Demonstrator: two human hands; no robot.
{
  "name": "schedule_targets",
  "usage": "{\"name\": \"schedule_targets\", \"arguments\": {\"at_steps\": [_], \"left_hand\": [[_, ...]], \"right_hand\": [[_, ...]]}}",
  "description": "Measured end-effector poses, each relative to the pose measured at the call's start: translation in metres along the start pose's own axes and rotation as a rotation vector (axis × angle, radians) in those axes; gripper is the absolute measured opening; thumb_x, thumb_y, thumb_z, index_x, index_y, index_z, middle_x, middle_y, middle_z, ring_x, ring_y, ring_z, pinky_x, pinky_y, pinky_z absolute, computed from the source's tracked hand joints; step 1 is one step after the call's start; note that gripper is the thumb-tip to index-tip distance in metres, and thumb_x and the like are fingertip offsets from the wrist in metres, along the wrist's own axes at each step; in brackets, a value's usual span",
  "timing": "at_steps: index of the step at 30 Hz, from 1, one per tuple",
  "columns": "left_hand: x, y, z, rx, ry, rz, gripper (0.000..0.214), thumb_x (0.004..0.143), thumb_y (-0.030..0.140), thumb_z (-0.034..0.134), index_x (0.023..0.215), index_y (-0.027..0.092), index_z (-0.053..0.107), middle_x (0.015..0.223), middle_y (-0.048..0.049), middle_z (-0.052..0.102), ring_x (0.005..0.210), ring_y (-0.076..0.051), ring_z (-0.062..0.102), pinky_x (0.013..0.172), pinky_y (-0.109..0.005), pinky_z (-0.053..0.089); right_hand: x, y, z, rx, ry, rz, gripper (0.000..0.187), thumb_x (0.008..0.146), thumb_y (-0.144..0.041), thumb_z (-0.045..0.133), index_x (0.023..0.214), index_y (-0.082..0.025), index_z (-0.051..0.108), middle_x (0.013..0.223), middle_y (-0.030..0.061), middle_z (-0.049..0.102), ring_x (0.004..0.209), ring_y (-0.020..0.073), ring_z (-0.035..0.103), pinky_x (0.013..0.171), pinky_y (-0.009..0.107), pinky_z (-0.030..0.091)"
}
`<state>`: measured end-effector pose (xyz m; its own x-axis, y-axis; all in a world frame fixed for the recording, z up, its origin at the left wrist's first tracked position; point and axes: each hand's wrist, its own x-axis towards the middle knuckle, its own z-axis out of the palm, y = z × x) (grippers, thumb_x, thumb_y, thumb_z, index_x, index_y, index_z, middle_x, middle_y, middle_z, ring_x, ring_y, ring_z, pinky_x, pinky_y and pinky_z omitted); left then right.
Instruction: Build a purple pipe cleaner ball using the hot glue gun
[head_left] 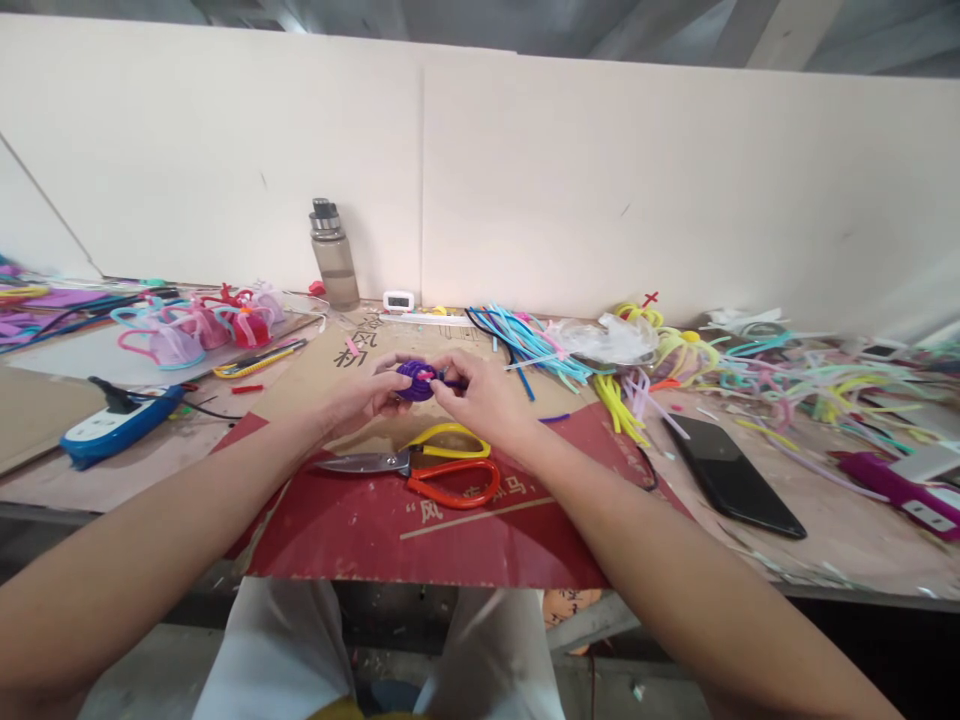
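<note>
Between my hands is a small purple coiled ball [413,381], with a pink bit showing near its right side. The fingers of my left hand [375,388] wrap round its left side. My right hand [471,385] pinches at its right side, where a dark strand sticks out; the fingertips partly hide the contact. Just below my hands lie scissors [450,470] with one yellow and one red handle, blades pointing left. They rest on a red printed cardboard sheet [480,550].
Small pink and red crafted pieces [176,340], a utility knife [259,358] and a blue power strip [124,425] are left. A bottle [335,262] stands by the wall. Blue pipe cleaners [532,345], yellow pipe cleaners [621,408] and a phone [735,475] lie right.
</note>
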<state>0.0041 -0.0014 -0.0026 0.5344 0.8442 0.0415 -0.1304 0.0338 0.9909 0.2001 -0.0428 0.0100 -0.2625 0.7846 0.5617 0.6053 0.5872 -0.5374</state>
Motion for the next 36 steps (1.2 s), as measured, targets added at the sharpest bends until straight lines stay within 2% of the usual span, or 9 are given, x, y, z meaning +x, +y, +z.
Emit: {"name": "schedule_targets", "arguments": {"at_steps": [12, 16, 20, 26, 36], "left_hand": [[-0.002, -0.002, 0.001, 0.197, 0.033, 0.088, 0.044, 0.080, 0.034, 0.065, 0.119, 0.018, 0.055, 0.094, -0.0056, 0.064, 0.063, -0.011, 0.057, 0.058, -0.025, 0.044], [-0.004, 0.000, 0.004, 0.229, 0.013, 0.106, 0.043, 0.080, 0.035, 0.064, 0.119, 0.018, 0.055, 0.104, -0.0087, 0.064, 0.076, -0.017, 0.064, 0.061, -0.027, 0.048], [-0.004, 0.001, 0.007, 0.150, -0.010, 0.109, 0.043, 0.079, 0.033, 0.065, 0.118, 0.018, 0.054, 0.110, -0.0103, 0.063, 0.085, -0.021, 0.066, 0.068, -0.031, 0.053], [-0.005, 0.002, 0.011, 0.165, 0.011, 0.098, 0.046, 0.076, 0.033, 0.066, 0.119, 0.017, 0.055, 0.110, -0.0105, 0.064, 0.082, -0.020, 0.066, 0.064, -0.030, 0.050], [-0.003, 0.001, 0.007, 0.301, 0.033, 0.143, 0.040, 0.076, 0.027, 0.058, 0.114, 0.017, 0.057, 0.102, -0.0072, 0.066, 0.078, -0.018, 0.065, 0.061, -0.027, 0.044]], "right_hand": [[-0.002, 0.004, 0.006, -0.075, 0.052, -0.043, 0.019, 0.082, -0.021, 0.055, 0.098, -0.015, 0.063, 0.071, -0.0003, 0.060, 0.061, 0.0112, 0.049, 0.061, 0.023, 0.036], [-0.002, 0.003, 0.007, -0.067, 0.050, -0.043, 0.016, 0.083, -0.024, 0.056, 0.095, -0.015, 0.063, 0.071, 0.0000, 0.061, 0.062, 0.0113, 0.051, 0.061, 0.023, 0.036], [-0.002, 0.004, 0.007, -0.079, 0.054, -0.034, 0.017, 0.083, -0.026, 0.057, 0.096, -0.016, 0.062, 0.070, -0.0003, 0.061, 0.063, 0.0119, 0.052, 0.061, 0.023, 0.036], [-0.002, 0.003, 0.008, -0.073, 0.057, -0.053, 0.017, 0.082, -0.023, 0.057, 0.096, -0.016, 0.063, 0.071, 0.0007, 0.061, 0.064, 0.0123, 0.052, 0.062, 0.024, 0.037], [-0.005, 0.005, 0.014, -0.080, 0.056, -0.076, 0.016, 0.085, -0.024, 0.056, 0.097, -0.017, 0.063, 0.072, 0.0016, 0.063, 0.060, 0.0120, 0.053, 0.061, 0.024, 0.039]]}}
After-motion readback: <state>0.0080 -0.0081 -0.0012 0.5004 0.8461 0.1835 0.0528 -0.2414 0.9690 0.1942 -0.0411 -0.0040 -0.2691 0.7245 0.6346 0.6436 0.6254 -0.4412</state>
